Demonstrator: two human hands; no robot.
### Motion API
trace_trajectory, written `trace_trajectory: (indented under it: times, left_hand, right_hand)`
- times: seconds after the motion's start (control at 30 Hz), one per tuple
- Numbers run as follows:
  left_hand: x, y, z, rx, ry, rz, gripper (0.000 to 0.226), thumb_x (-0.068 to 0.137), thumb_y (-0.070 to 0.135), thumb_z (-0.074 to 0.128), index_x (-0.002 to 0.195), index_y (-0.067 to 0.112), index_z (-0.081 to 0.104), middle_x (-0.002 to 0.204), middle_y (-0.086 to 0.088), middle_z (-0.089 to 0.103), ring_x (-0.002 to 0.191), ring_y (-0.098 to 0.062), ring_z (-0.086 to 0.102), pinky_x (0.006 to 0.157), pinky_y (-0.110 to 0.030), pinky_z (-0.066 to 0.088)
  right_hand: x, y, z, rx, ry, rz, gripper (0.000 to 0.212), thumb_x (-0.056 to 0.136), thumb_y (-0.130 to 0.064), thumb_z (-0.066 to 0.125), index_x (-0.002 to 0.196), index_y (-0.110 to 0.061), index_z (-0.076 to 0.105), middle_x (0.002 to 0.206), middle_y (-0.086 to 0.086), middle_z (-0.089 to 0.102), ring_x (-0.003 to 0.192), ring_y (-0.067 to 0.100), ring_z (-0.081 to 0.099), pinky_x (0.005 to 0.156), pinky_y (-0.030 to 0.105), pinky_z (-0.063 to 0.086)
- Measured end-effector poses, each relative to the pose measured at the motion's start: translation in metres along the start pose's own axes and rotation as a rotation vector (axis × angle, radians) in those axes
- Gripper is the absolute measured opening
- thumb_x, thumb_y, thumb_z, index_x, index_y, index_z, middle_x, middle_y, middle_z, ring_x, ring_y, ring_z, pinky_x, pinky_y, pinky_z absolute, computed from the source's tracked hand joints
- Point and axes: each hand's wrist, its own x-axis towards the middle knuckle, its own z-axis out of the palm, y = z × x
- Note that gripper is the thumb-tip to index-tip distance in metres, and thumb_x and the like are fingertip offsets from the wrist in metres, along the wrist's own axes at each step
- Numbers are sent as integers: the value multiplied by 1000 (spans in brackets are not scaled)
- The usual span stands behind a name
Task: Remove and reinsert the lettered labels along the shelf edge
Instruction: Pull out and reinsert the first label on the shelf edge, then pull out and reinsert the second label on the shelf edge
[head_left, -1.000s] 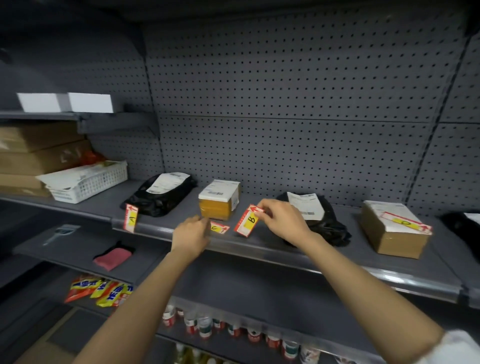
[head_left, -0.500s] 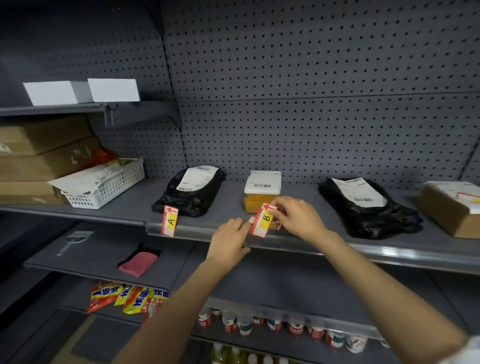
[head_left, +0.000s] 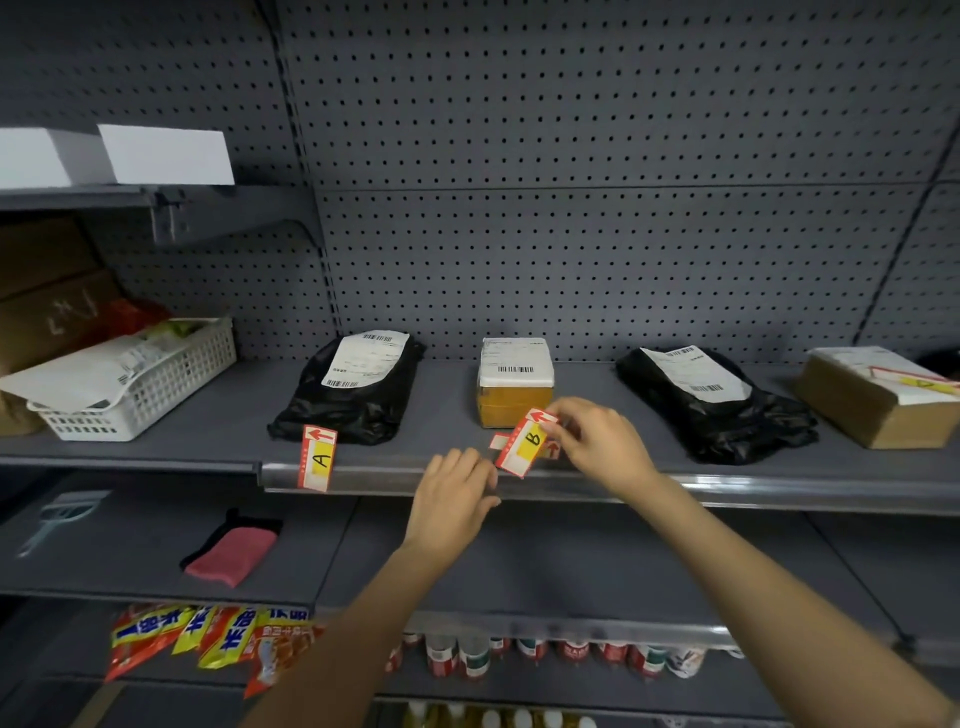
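— Two labels show clearly along the shelf edge (head_left: 571, 480): A label (head_left: 317, 458) on the left sits upright in the rail, in front of a black bag (head_left: 353, 395). What about the hands?

— Left hand (head_left: 453, 499) rests at the rail just left of the B label (head_left: 523, 442), fingers curled loosely; its grip holds nothing that I can see, though the fingertips are partly hidden. It looks to be steadying the rail.

— And the B label?

— Tilted, lower corner at the rail, top leaning right, in front of the small box (head_left: 514, 382). Right hand (head_left: 597, 441) has its grip pinching the label's upper right corner. Another small red and white card (head_left: 500, 441) peeks out behind it; I cannot read a letter on it.

— So which step?

— I judge B is being seated back into the rail, or just drawn out; the frame alone does not settle it. If going in, the next move calls for squaring the label upright and pressing its bottom edge into the channel. Further right lie a second black bag (head_left: 711, 400) and a brown box (head_left: 878, 397) carrying another label, too blurred to read.
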Motion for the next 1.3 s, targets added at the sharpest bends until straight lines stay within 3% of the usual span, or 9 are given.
trace_trajectory:
  times: [0.17, 0.33, 0.43, 0.57, 0.67, 0.83, 0.9, 1.0, 1.3]
  left_hand:
    - [-1, -4, -4, -118, 82, -31, 14, 82, 34, 63, 81, 21, 59, 80, 4, 58, 75, -15, 52, 69, -25, 33]
    - [24, -5, -21, -193, 151, -78, 6, 83, 26, 57, 81, 21, 54, 79, 4, 58, 76, -16, 52, 69, -27, 36]
    - [42, -3, -30, -196, 116, -68, 6, 84, 25, 58, 88, 21, 56, 86, 3, 61, 82, -14, 54, 75, -30, 42]
    - [53, 0, -33, -190, 95, -54, 9, 85, 25, 56, 93, 22, 57, 89, 4, 61, 86, -15, 55, 78, -32, 44]
    - [55, 3, -35, -193, 91, -47, 9, 85, 24, 56, 93, 22, 57, 88, 3, 61, 84, -17, 55, 78, -35, 46]
    - [57, 6, -41, -222, 114, -50, 9, 85, 23, 56, 94, 22, 57, 87, 5, 61, 83, -15, 55, 76, -32, 45]
    - [57, 5, -43, -229, 133, -51, 9, 85, 22, 57, 94, 22, 58, 86, 5, 61, 81, -13, 55, 74, -30, 44]
    - [57, 8, -46, -220, 146, -43, 9, 84, 21, 58, 93, 21, 58, 85, 5, 61, 80, -13, 55, 73, -30, 43]
    - [73, 66, -48, -138, 120, 60, 11, 84, 21, 57, 94, 21, 59, 87, 2, 62, 83, -18, 56, 73, -33, 45]
  right_hand:
    - [-2, -5, 13, -4, -161, -32, 19, 90, -36, 56, 99, -22, 64, 97, -4, 65, 81, 12, 58, 66, 25, 37]
    - [1, 7, 2, 83, -72, 145, 27, 93, -43, 45, 103, -25, 64, 103, -2, 66, 90, 17, 61, 78, 32, 46]
    - [3, 20, -2, -61, -188, 239, 21, 90, -36, 55, 106, -25, 63, 111, 2, 63, 98, 19, 61, 86, 33, 47]
    - [8, 23, 3, -129, -292, 269, 39, 83, -46, 62, 114, -23, 62, 114, 4, 60, 103, 21, 58, 89, 36, 46]
    - [16, 21, 5, -73, -330, 283, 45, 75, -51, 69, 108, -21, 65, 110, 2, 62, 100, 19, 58, 87, 38, 50]
    - [28, 21, 8, 39, -428, 335, 31, 68, -42, 78, 87, -22, 64, 93, -4, 66, 90, 16, 59, 76, 34, 49]
    - [29, 22, 9, 105, -420, 370, 29, 66, -38, 80, 78, -24, 58, 81, -8, 62, 81, 13, 57, 68, 30, 45]
    - [23, 26, 11, 207, -362, 408, 34, 67, -30, 82, 81, -23, 52, 76, -10, 60, 78, 13, 59, 71, 30, 47]
    - [-8, 67, -41, 244, -157, 312, 12, 78, -25, 71, 83, -25, 60, 70, -8, 59, 73, 14, 56, 70, 28, 42]
